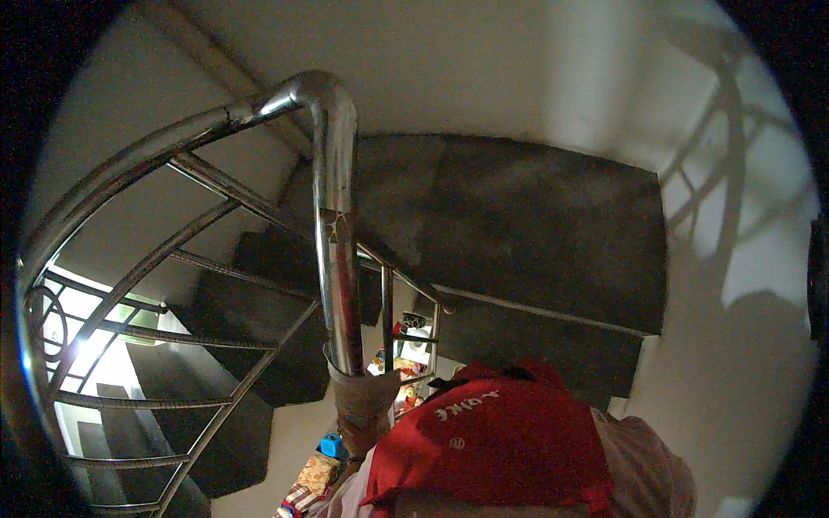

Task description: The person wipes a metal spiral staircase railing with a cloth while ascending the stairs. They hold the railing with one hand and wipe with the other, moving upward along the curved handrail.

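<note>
My left hand (364,395) is wrapped around the lower part of a shiny stainless steel handrail (340,278), just left of my red garment (492,440), which bears writing. From there the rail runs away from me, bends at the top and curves down to the left. My right hand is out of view; only a pale sleeve (641,460) shows on that side. Before me lies a dark stair landing (518,220), with a lower dark step (537,349) beside it.
Metal railing bars (227,343) fill the left, with dark stair treads (233,414) beyond them. A pale wall (725,388) bounds the right. Through the gaps, a small blue object (331,445), patterned cloth (317,476) and assorted colourful items (411,372) show farther down.
</note>
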A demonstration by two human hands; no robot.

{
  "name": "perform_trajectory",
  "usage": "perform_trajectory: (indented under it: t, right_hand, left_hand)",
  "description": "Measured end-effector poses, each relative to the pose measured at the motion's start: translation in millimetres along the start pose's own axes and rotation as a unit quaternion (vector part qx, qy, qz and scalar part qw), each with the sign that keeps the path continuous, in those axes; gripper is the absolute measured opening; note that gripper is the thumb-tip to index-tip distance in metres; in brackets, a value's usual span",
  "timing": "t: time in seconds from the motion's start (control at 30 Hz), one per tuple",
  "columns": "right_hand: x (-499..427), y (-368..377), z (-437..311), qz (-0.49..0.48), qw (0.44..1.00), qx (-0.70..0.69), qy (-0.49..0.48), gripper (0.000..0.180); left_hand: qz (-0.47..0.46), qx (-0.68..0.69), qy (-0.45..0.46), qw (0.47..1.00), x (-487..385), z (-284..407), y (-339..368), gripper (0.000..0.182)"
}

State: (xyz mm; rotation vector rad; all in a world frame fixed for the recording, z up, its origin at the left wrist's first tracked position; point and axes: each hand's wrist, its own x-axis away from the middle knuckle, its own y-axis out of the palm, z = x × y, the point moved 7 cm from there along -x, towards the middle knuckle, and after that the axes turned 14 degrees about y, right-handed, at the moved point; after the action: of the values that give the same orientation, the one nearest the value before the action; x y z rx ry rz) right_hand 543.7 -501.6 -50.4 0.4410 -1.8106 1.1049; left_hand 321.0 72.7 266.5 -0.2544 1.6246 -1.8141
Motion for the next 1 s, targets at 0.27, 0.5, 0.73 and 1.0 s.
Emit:
perform_trajectory:
  t: [0.27, 0.5, 0.73, 1.0]
  right_hand:
    - [-5, 23, -17, -0.043, 0.999, -0.025, -0.010, 0.020]
    - [0, 20, -62, -0.039, 0.998, -0.026, -0.039, 0.020]
    - [16, 25, -119, -0.062, 0.991, -0.026, -0.113, 0.020]
    - [33, 42, -72, -0.086, 0.991, -0.022, -0.105, 0.020]
  left_hand:
    - [0.057, 0.049, 0.083, 0.994, -71, 44, -22, 0.069]
    - [0.096, -0.054, 0.225, 0.968, -397, 250, -89, 0.064]
    - [0.082, -0.201, 0.230, 0.949, -490, 292, -105, 0.040]
    - [0.092, -0.037, 0.130, 0.987, -453, 277, -120, 0.089]
